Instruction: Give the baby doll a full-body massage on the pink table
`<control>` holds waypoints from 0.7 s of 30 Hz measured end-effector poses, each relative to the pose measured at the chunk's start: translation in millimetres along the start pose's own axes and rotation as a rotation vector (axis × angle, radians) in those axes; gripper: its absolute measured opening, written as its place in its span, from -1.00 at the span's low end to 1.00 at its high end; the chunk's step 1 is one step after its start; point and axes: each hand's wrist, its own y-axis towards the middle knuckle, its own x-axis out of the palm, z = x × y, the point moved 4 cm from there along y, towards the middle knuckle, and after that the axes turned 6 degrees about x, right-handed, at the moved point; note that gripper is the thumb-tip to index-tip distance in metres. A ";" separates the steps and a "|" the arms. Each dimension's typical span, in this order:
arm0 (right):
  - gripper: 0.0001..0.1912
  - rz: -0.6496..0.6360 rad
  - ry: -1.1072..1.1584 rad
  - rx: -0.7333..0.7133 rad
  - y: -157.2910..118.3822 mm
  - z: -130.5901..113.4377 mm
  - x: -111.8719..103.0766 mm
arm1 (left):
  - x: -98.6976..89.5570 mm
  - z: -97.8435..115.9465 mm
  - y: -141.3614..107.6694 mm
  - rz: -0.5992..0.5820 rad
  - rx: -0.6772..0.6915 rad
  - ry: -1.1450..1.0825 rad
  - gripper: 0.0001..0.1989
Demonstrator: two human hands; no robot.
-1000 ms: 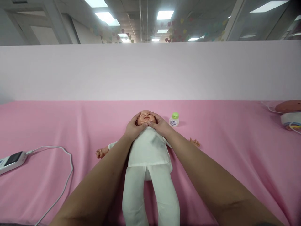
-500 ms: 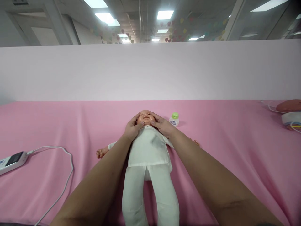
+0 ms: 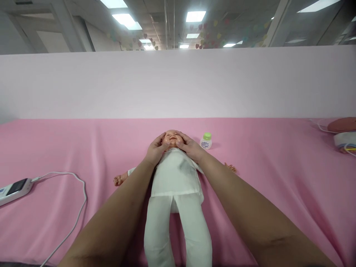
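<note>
A baby doll (image 3: 176, 174) in a white top and trousers lies on its back, its head at the far end and its feet toward me. My left hand (image 3: 157, 150) cups the left side of the doll's head (image 3: 172, 136), the thumb resting by its jaw. On the other side my right hand (image 3: 191, 147) curves round the cheek, its thumb near the chin. Both hands are closed against the head, fingers along its sides. The doll's arms stretch outward, partly hidden behind my forearms. Just beyond my right hand stands a small clear bottle with a green cap (image 3: 206, 141).
Pink cloth (image 3: 267, 148) covers the table, with a white panel (image 3: 178, 81) behind it. At left lies a white handheld device (image 3: 16, 191) with a white cable (image 3: 85, 193). Several objects, one a brownish-orange rounded thing (image 3: 343, 125), lie at the far right edge.
My right thumb has slid slightly inward along the doll's jaw toward the chin. Otherwise both hands stay round the head, and the doll lies as before.
</note>
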 end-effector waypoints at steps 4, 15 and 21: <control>-0.23 0.018 0.017 -0.017 2.3 2.0 1.6 | -1.1 -0.5 -0.8 0.007 0.008 0.182 -0.05; -0.23 0.030 -0.006 0.044 4.5 9.9 -3.8 | -0.4 -1.3 -1.6 0.009 -0.003 0.198 -0.02; -0.27 -0.006 -0.035 0.061 5.6 12.1 -7.9 | -1.0 -0.7 -0.1 0.025 -0.042 0.051 -0.04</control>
